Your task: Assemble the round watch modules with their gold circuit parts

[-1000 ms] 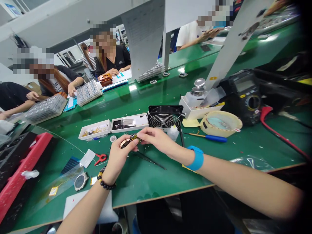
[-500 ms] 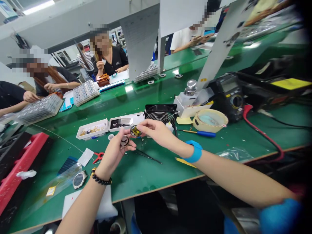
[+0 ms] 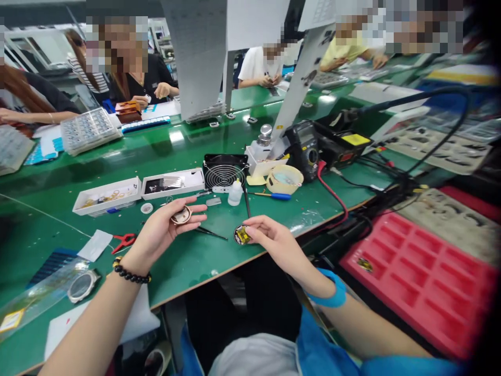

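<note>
My left hand (image 3: pixel 166 224) is palm up with its fingers stretched out, and a round metal watch case (image 3: pixel 181 215) rests in it, held near the thumb. Between the thumb and fingers of my right hand (image 3: pixel 270 235) is a round watch module (image 3: pixel 241 235) with a yellow part on its face. The two pieces are apart, the module to the right of the case. Black tweezers (image 3: pixel 213 233) lie on the green bench between the hands. A watch (image 3: pixel 83 285) lies left of my left forearm.
White boxes (image 3: pixel 107 196) of small parts, a fan (image 3: pixel 225 172), a small bottle (image 3: pixel 235 193) and a blue screwdriver (image 3: pixel 277 196) stand or lie beyond my hands. A red tray (image 3: pixel 422 271) is at the right. Red pliers (image 3: pixel 124 242) lie at the left. Several people sit opposite.
My hands have moved apart, the right one toward the bench's near edge with the module. My left hand has opened out under the case. The view has turned right, showing the red tray.
</note>
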Demonstrator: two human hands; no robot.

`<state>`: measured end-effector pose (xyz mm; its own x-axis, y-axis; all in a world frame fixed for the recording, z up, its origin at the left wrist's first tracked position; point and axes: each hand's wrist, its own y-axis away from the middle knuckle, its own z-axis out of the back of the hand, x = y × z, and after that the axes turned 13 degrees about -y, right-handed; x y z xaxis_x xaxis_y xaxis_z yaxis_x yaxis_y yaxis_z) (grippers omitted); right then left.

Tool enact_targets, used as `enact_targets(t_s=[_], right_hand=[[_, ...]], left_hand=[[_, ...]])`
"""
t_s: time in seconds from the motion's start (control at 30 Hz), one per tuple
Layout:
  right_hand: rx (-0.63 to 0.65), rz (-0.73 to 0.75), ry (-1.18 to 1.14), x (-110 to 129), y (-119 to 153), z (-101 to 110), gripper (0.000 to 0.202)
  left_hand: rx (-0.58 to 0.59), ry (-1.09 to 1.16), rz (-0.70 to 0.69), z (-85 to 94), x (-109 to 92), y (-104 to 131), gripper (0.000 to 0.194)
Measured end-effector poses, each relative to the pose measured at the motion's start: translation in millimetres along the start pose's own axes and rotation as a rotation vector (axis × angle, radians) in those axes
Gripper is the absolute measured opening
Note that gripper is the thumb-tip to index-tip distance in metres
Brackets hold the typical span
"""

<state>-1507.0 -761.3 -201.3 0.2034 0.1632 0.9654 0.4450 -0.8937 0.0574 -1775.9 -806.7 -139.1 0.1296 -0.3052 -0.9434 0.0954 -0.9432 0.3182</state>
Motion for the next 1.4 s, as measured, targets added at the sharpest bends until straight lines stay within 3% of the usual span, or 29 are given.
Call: enact_targets(t_s=[0.13, 0.23, 0.4, 0.5, 0.67, 0.8, 0.93, 1.1, 1.4], right_hand=[[-0.1, 0.083, 0.056, -6, 17, 7, 0.037], [-0.129, 0.151, 0.199, -6, 20, 9, 0.034], [-0.124, 0.424, 0.828, -6, 15, 13, 0.024], [-0.136, 0.528, 0.976, -4, 11, 14, 0.022], [-0.086, 0.594, 0.728, 10, 6, -2, 0.023], [0.058, 0.41, 0.572, 19, -5, -27, 0.029], [0.135, 0.199, 0.434, 20, -14, -44, 0.029], [0.176, 0.1, 0.275, 19, -13, -47, 0.032], [0.175, 0.134, 0.282, 17, -12, -48, 0.028]], left_hand=[[0.121, -0.227, -0.011, -1.3, 4, 2, 0.041], [0.18, -0.274, -0.014, -4.9, 8, 2, 0.042], [0.251, -0.133, -0.004, -14.0, 10, 5, 0.049], [0.353, -0.017, 0.032, -17.2, 10, 6, 0.056], [0.448, 0.059, 0.067, -17.9, 10, 10, 0.068], [0.495, 0.03, 0.059, -15.7, 17, 12, 0.088], [0.48, 0.044, 0.058, -13.1, 21, 11, 0.093], [0.472, 0.049, 0.06, -13.5, 20, 11, 0.091], [0.458, -0.004, 0.033, -17.6, 21, 9, 0.089]])
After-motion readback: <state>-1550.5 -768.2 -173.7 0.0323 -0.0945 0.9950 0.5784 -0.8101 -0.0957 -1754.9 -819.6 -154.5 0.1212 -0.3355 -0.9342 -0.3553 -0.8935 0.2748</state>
